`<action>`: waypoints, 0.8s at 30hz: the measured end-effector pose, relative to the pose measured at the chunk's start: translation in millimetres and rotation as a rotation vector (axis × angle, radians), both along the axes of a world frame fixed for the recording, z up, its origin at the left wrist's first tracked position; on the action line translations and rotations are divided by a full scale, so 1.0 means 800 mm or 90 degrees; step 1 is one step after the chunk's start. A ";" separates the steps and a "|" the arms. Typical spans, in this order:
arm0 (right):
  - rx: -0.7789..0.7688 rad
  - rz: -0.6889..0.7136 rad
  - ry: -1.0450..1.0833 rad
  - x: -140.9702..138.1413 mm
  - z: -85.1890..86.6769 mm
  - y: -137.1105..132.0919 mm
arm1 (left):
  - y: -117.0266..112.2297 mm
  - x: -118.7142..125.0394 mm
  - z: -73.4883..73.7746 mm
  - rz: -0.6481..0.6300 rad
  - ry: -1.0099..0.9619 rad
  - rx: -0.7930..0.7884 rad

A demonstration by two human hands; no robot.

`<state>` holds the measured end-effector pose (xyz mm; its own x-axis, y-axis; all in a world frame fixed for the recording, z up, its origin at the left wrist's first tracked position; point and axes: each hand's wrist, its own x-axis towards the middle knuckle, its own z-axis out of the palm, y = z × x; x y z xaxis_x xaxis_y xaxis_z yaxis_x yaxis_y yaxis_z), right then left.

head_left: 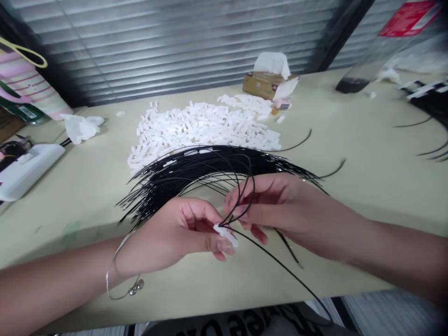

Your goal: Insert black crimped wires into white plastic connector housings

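Note:
My left hand point(182, 233) pinches a small white plastic connector point(226, 234) between thumb and fingers. My right hand point(266, 210) holds thin black wires point(245, 186) at the connector, and their ends seem to meet it, though the fingers hide the exact contact. Behind my hands, a fan-shaped bundle of black wires point(196, 170) lies on the table, with white tips on some ends. Farther back sits a large loose heap of small white connectors point(199, 128). A thin silver bracelet point(119, 273) hangs on my left wrist.
The pale green tabletop point(353, 130) holds a tissue box point(269, 81), crumpled tissue point(81, 128), and a white power strip point(30, 170). More black wires point(429, 100) lie at the right edge. A clear bottle point(353, 84) stands at back right, before a ribbed metal shutter point(175, 42).

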<state>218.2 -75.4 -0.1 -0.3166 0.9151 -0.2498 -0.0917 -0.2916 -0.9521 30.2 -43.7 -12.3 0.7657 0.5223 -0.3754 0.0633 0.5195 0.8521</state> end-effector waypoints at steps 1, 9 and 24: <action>0.005 -0.008 -0.003 -0.001 -0.001 0.000 | 0.000 0.000 0.000 -0.002 0.000 0.002; 0.083 -0.067 -0.097 0.000 -0.007 0.001 | 0.000 0.002 0.002 0.011 -0.028 -0.030; 0.342 -0.099 -0.308 -0.012 0.000 -0.013 | -0.001 0.003 0.001 0.033 -0.031 -0.038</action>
